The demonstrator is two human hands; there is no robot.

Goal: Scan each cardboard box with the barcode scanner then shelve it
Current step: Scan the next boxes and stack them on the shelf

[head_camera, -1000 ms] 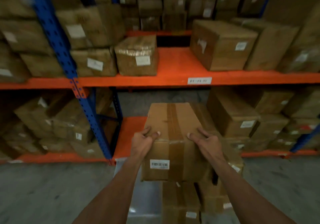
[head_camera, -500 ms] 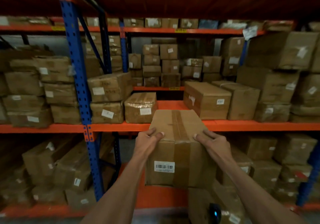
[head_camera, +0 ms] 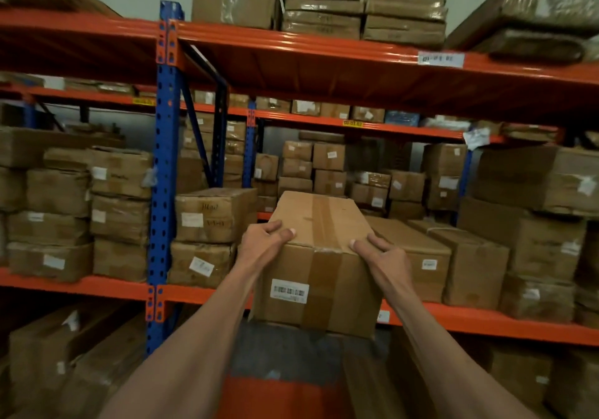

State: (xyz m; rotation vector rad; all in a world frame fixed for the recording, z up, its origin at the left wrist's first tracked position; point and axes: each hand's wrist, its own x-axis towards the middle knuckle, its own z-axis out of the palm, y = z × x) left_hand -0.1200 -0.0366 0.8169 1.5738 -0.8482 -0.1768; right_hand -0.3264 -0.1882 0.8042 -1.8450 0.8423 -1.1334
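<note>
A taped brown cardboard box [head_camera: 319,266] with a white barcode label [head_camera: 289,291] on its near face is lifted in front of the middle shelf [head_camera: 107,287]. My left hand [head_camera: 264,243] grips its upper left edge, thumb on top. My right hand [head_camera: 382,253] grips its upper right edge the same way. The box's far end reaches over the orange shelf beam, in the gap between a stack of boxes [head_camera: 210,233] on the left and a long box [head_camera: 418,250] on the right. No barcode scanner is in view.
Orange-and-blue racking fills the view, with a blue upright [head_camera: 163,175] left of the box. An upper shelf beam [head_camera: 324,47] runs overhead carrying flat cartons. Many labelled cartons crowd every level, and more boxes sit on the bottom level by the grey floor [head_camera: 291,353].
The box has risen with both hands from the low level up to the middle shelf, and my view has tilted upward. The scanner seen low down half a second ago has left the frame.
</note>
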